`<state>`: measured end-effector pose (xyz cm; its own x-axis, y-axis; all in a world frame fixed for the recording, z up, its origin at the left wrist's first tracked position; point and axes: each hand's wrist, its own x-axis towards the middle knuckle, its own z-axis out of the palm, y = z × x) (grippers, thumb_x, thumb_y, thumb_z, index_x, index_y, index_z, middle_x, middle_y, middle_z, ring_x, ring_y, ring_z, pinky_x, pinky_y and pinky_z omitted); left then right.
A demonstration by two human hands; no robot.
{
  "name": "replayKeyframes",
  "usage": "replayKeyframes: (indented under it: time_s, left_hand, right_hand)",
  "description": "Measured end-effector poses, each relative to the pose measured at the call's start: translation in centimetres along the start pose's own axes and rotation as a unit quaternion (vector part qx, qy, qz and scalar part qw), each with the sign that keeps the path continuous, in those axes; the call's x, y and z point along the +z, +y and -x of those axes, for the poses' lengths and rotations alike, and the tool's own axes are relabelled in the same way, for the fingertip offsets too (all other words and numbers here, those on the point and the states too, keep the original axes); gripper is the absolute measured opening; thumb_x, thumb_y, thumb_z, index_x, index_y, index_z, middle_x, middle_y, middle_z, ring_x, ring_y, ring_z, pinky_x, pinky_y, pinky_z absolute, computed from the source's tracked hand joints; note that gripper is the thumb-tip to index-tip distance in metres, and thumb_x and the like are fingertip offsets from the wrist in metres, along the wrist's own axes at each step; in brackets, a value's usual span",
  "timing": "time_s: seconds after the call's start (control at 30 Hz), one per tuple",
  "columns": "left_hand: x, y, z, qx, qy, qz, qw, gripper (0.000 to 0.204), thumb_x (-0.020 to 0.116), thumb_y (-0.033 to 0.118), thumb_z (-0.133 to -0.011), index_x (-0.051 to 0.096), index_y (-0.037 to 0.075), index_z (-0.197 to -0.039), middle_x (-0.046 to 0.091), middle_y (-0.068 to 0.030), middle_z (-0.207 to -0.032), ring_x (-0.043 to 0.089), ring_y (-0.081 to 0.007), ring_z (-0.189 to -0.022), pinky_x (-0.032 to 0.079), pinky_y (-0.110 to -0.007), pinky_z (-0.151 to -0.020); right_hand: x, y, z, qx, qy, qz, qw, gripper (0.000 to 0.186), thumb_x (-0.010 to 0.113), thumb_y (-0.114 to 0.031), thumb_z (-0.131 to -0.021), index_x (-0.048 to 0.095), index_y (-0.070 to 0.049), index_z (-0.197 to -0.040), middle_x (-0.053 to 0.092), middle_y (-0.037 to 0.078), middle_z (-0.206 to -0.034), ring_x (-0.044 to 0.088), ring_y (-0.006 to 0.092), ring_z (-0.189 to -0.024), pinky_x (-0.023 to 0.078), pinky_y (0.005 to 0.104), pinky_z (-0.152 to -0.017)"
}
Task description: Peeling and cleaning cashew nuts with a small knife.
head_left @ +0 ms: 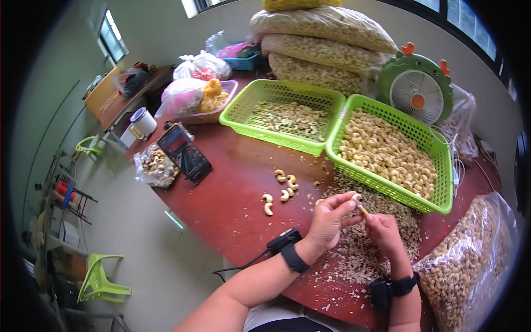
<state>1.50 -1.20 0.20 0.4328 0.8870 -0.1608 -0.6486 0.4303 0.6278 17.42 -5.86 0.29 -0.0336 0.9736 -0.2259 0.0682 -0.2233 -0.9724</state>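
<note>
Between thumb and fingertips my left hand (331,217) pinches a cashew (357,197). Closed around a small tool (363,210), seemingly a little knife with a light brown handle, my right hand (383,232) brings its tip against the nut. Most of the tool is hidden by my fingers. Below both hands a layer of skin crumbs (359,249) covers the red table (238,166). Several loose cashews (285,195) lie to the left of my left hand. Beyond my hands stands a green basket (387,185) full of pale cashews.
A second green basket (271,139) holds a thinner layer of nuts. Stacked nut sacks (326,52) and a green fan (417,91) stand behind. A phone (185,153) leans on a nut bag (156,166) at left. A large bag of cashews (470,263) is at right.
</note>
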Motion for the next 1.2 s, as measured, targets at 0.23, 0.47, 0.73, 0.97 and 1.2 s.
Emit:
replayKeyframes:
  time_s: [0.23,0.47,0.73,0.97,1.2]
  left_hand:
    - [-0.9,-0.1,0.4,0.024,0.012,-0.009,1.0,0.016,0.055,0.003,-0.079,0.053,0.0,-0.095,0.055,-0.0066,-0.092,0.057,-0.0146,-0.084,0.053,-0.03,-0.072]
    - [-0.4,-0.9,0.7,0.055,0.009,-0.013,0.998,0.012,0.054,0.001,-0.079,0.052,-0.001,-0.09,0.054,-0.0069,-0.09,0.056,-0.0155,-0.084,0.052,-0.034,-0.077]
    - [-0.8,0.0,0.2,0.042,0.035,0.031,0.998,0.012,0.049,0.002,-0.081,0.049,0.001,-0.093,0.056,-0.0099,-0.09,0.057,-0.0198,-0.087,0.051,-0.037,-0.076]
    - [-0.4,0.3,0.0,0.009,0.02,0.01,1.0,0.021,0.05,0.003,-0.081,0.048,0.001,-0.102,0.057,-0.0118,-0.094,0.056,-0.023,-0.092,0.05,-0.037,-0.078]
    - [-0.4,0.1,-0.2,-0.012,-0.014,0.023,1.0,0.021,0.053,0.001,-0.08,0.052,0.0,-0.101,0.057,-0.0101,-0.096,0.057,-0.02,-0.09,0.052,-0.036,-0.077]
  right_hand:
    - [0.7,0.3,-0.4,-0.001,0.027,0.04,0.999,0.034,0.051,-0.028,-0.085,0.053,-0.004,-0.06,0.043,-0.005,-0.049,0.036,0.0026,-0.042,0.025,0.0183,-0.038]
    - [0.6,0.4,-0.5,-0.025,0.042,0.055,0.997,0.034,0.05,-0.027,-0.085,0.053,-0.004,-0.06,0.041,-0.005,-0.047,0.036,0.0033,-0.042,0.026,0.0194,-0.039]
    - [0.8,0.6,-0.8,-0.02,0.025,0.066,0.997,0.036,0.05,-0.029,-0.085,0.052,-0.004,-0.058,0.043,-0.005,-0.051,0.037,0.0037,-0.047,0.03,0.0207,-0.042]
    - [0.3,-0.1,-0.5,-0.031,0.009,0.094,0.995,0.037,0.05,-0.03,-0.085,0.051,-0.003,-0.058,0.043,-0.004,-0.05,0.037,0.0037,-0.047,0.03,0.0217,-0.042]
    - [-0.2,0.6,-0.1,-0.025,0.019,0.051,0.998,0.034,0.05,-0.026,-0.085,0.053,-0.004,-0.059,0.044,-0.005,-0.051,0.038,0.0036,-0.046,0.029,0.0195,-0.041]
